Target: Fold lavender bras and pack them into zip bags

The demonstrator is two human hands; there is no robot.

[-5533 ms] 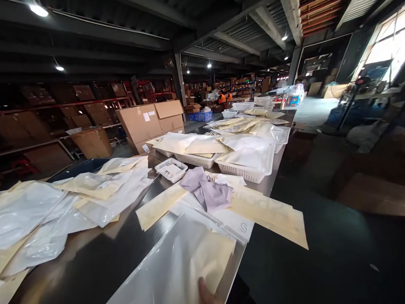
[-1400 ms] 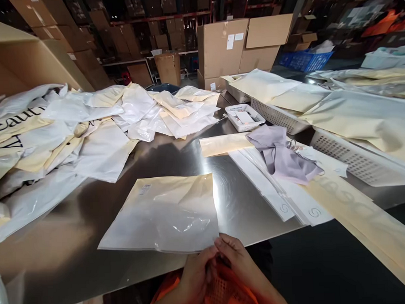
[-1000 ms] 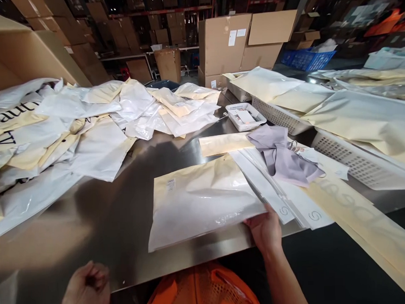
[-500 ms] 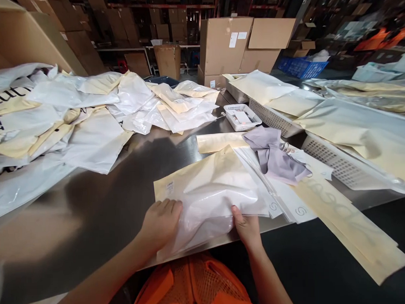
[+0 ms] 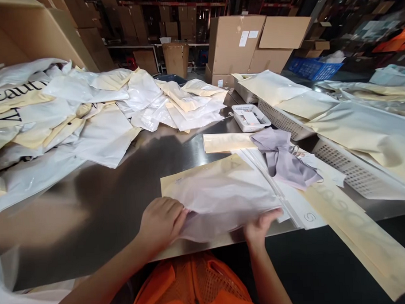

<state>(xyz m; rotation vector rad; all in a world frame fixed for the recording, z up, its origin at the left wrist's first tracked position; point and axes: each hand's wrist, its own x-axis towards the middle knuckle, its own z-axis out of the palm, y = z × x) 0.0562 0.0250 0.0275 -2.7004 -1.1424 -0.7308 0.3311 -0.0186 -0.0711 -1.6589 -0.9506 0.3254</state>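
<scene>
A white and cream plastic packaging bag (image 5: 220, 193) lies in front of me at the table's near edge, with something soft and pale showing through it. My left hand (image 5: 162, 222) is closed on its near left corner, thumb and fingers pinching the plastic. At the near right corner, my right hand (image 5: 261, 227) has its thumb pointing right along the edge; its fingers are partly hidden below the bag. A lavender cloth garment (image 5: 284, 158) rests beyond the right hand, on top of flat white bags (image 5: 309, 210) and long cream bags (image 5: 361, 235) that overhang the table edge.
Filled bags (image 5: 102, 133) are heaped on the metal table (image 5: 101, 204) at the left, by an open carton (image 5: 65, 37). A small white basket (image 5: 250, 119) stands at the back. Perforated white bins (image 5: 349, 167) holding bags line the right. Large cardboard boxes (image 5: 234, 49) stand behind.
My right hand has slid outward to the right along the bag's near edge, and the bag looks flatter and more stretched. My left hand keeps its hold. The view has turned slightly left.
</scene>
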